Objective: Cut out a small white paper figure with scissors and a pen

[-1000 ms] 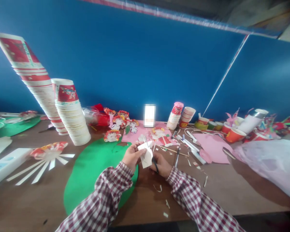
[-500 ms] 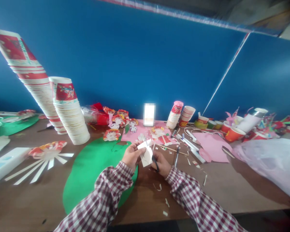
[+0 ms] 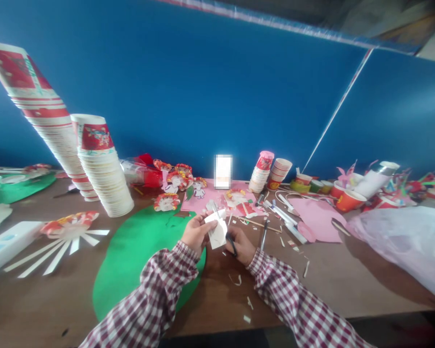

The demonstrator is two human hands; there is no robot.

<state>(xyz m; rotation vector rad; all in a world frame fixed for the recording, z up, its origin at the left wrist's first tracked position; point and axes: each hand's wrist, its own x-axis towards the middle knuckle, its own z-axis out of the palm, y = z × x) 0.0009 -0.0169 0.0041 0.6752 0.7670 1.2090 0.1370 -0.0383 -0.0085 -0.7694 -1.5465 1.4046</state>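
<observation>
A small piece of white paper (image 3: 217,236) with faint marks is pinched between the thumb and fingers of my left hand (image 3: 196,232). My right hand (image 3: 242,246) is closed round the black handles of a pair of scissors (image 3: 232,244). The blades reach behind and into the paper, so how far apart they are cannot be made out. Below and left of my hands lies a green paper sheet (image 3: 141,266) with a rounded outline. Pink paper (image 3: 192,205) with cut-out pieces on it lies just beyond them.
Tall paper cup stacks (image 3: 105,169) stand at left, shorter cup stacks (image 3: 261,171) at the back. A fringed paper figure (image 3: 70,227) lies left. Pens, scraps and another pink sheet (image 3: 317,220) are right, beside a translucent plastic bag (image 3: 406,241). A blue wall (image 3: 217,87) rises behind the table.
The view has shifted very slightly. The paper and scissors stay in my hands in almost the same place, with the paper turned a little.
</observation>
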